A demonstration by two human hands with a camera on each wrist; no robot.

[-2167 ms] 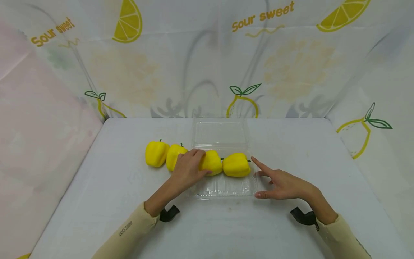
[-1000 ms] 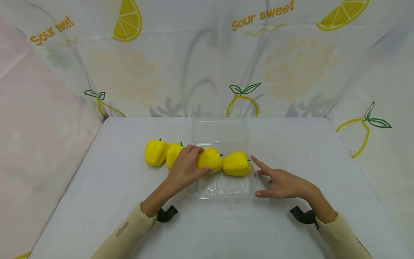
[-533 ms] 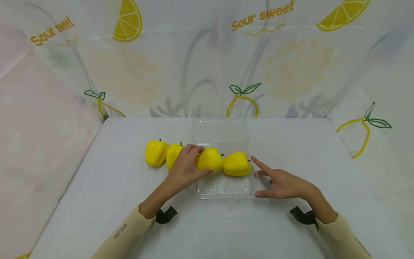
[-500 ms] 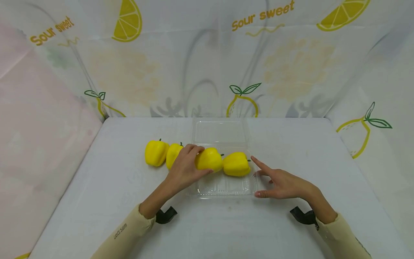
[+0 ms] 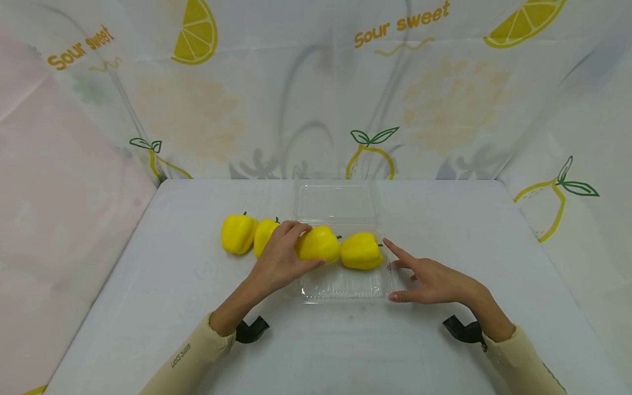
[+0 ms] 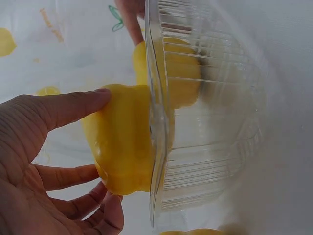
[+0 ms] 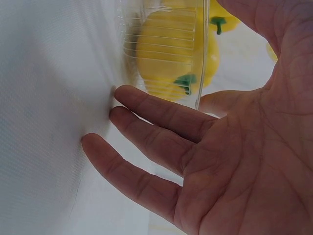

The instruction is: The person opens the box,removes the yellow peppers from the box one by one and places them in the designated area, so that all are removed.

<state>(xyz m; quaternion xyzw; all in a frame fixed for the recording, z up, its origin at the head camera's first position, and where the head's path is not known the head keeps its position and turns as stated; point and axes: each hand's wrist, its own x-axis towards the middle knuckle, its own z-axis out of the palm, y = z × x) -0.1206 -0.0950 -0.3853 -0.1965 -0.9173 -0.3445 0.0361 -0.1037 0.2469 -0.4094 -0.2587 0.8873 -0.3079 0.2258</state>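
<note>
My left hand [image 5: 282, 255] holds a yellow bell pepper [image 5: 318, 244] from its left side, thumb on one side and fingers on the other. In the left wrist view that bell pepper [image 6: 122, 137] is partly above the rim of the clear plastic container [image 6: 156, 127]. A second yellow bell pepper [image 5: 361, 250] lies in the container at the right, stem to the right. My right hand [image 5: 434, 281] is beside the container's right wall, fingers extended. In the right wrist view, fingertips of the right hand [image 7: 230, 152] rest on the table, close to the container.
Left of the container are two more yellow bell peppers, one at the far left [image 5: 239, 234] and one [image 5: 265, 236] partly hidden behind my left hand. The container's clear lid [image 5: 338, 201] lies folded back on the white table [image 5: 345, 351]. A lemon-print cloth [image 5: 316, 88] stands behind.
Since the earliest frame, the held bell pepper has shifted slightly up and left in the head view. My left wrist has drawn a little to the left. The right hand stays put.
</note>
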